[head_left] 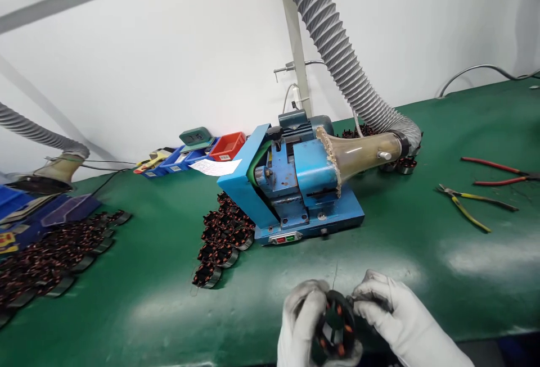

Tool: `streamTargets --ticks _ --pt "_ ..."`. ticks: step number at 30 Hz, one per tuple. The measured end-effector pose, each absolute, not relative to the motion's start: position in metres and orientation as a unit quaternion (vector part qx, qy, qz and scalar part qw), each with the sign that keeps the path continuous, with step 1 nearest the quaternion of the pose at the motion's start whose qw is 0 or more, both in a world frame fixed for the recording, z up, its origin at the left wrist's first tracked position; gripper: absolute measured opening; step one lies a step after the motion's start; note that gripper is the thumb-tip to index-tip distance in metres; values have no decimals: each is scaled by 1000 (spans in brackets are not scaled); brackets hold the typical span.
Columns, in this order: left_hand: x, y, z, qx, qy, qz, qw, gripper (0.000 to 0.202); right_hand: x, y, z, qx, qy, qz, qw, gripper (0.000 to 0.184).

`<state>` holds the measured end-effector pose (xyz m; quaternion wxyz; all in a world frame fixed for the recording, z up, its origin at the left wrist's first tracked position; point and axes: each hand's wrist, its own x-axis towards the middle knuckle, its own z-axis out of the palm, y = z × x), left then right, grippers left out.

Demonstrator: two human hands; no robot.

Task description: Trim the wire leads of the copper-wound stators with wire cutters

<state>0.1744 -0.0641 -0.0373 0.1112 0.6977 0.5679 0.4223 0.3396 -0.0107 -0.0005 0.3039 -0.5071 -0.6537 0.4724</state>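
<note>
Copper-wound ring, held at the bottom of the frame, right of centre, over the front of a green worktop that spans the picture. A ribbed grey hose drops from the top to a blue machine in the centre. Many similar rings crowd the lower left; a smaller cluster sits just left of the machine. Both hands wear white gloves: the right hand has its fingers bent in at the ring's right edge, their grip too blurred to tell; the left hand has its fingers closed around the ring's left side. Red-handled pliers and yellow-handled pliers lie at right.
</note>
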Motion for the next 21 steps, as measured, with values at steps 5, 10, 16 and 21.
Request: streamTargets --ticks 5,10,16,21 --pt "176 -46 -41 676 520 460 248 24 338 -11 -21 -530 -657 432 318 21" --pt "185 -45 -71 675 512 476 237 13 335 -12 -38 -566 -606 445 337 21" --pt "187 -41 -90 761 511 384 110 58 340 2 -46 -522 -573 600 200 25" --pt "181 -30 -66 712 598 253 266 56 352 15 -38 -490 -710 485 141 14"
